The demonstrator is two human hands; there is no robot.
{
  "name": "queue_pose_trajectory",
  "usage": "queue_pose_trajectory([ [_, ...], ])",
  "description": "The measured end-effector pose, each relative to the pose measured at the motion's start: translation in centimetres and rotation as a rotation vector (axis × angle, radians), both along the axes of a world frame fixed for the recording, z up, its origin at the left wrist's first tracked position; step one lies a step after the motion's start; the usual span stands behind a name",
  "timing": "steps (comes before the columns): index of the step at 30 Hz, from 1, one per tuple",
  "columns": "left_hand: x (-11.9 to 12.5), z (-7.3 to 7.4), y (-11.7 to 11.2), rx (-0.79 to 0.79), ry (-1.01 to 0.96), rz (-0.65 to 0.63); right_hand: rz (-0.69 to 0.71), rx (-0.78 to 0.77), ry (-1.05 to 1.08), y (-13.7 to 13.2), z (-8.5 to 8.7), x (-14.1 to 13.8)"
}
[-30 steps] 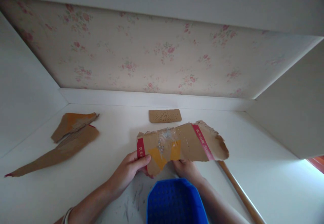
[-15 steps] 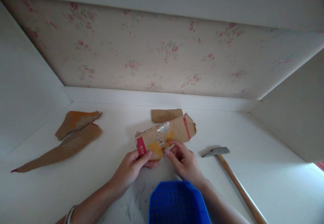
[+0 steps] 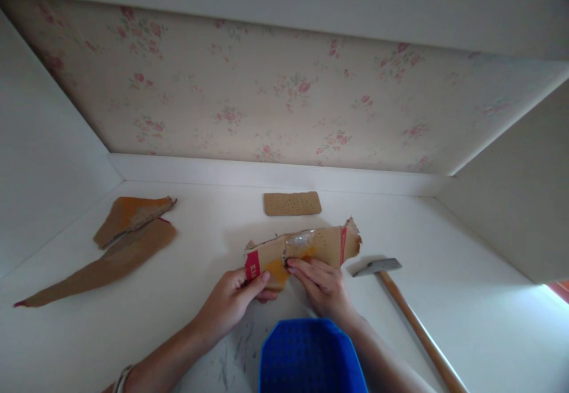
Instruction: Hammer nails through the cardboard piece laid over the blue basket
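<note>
A torn strip of cardboard [image 3: 331, 245] with red bands, orange patches and clear tape is held up above the white surface. My left hand [image 3: 242, 295] pinches its left end, thumb on top near the red band. Against the middle of the same strip, my right hand [image 3: 322, 286] has its fingertips pressed together by the lower edge of the tape. Whether a small item sits between those fingertips is hidden. Just below both hands stands a blue plastic basket [image 3: 269, 354] with a grid of small holes in its base.
Behind the strip lies a small cardboard piece [image 3: 292, 204] dotted with holes. Two torn cardboard scraps [image 3: 133, 256] rest on the left. A hammer [image 3: 413, 319] with a wooden handle lies on the right. Grey scuffs mark the white surface [image 3: 213, 351]. Floral wallpaper [image 3: 284, 102] covers the back.
The cardboard strip has shifted right and slightly lower, tilting, so a gap now shows between it and the dotted piece. My right hand's fingers have moved onto the strip near the tape.
</note>
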State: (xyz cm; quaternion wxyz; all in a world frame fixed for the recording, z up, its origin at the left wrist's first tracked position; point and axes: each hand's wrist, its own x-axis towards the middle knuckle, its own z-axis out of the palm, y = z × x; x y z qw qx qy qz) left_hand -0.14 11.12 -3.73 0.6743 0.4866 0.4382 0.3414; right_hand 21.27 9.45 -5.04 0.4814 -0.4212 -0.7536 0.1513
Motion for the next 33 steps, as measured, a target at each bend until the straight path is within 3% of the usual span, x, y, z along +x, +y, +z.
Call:
queue_pose_trajectory([
  [10, 0.0, -0.1, 0.3, -0.027, 0.008, 0.143, 0.065, 0.136, 0.003, -0.8, 1.4, -0.2],
  [14, -0.3, -0.4, 0.6, -0.043, -0.07, 0.283, 0.041, 0.101, -0.06, -0.7, 0.6, -0.2],
  [18, -0.4, -0.4, 0.7, -0.092, -0.188, 0.313, -0.067, -0.017, -0.264, -0.2, -0.2, 0.0],
  [24, -0.4, 0.3, 0.6, -0.144, -0.302, 0.27, -0.146, -0.183, -0.566, 0.1, 0.1, -0.7],
  [29, -0.5, 0.0, 0.5, -0.146, -0.281, 0.187, -0.211, -0.258, -0.57, -0.1, 0.4, -0.7],
  [33, -0.7, -0.3, 0.2, -0.066, -0.192, 0.004, -0.265, -0.348, -0.561, -0.6, -0.4, -0.4],
])
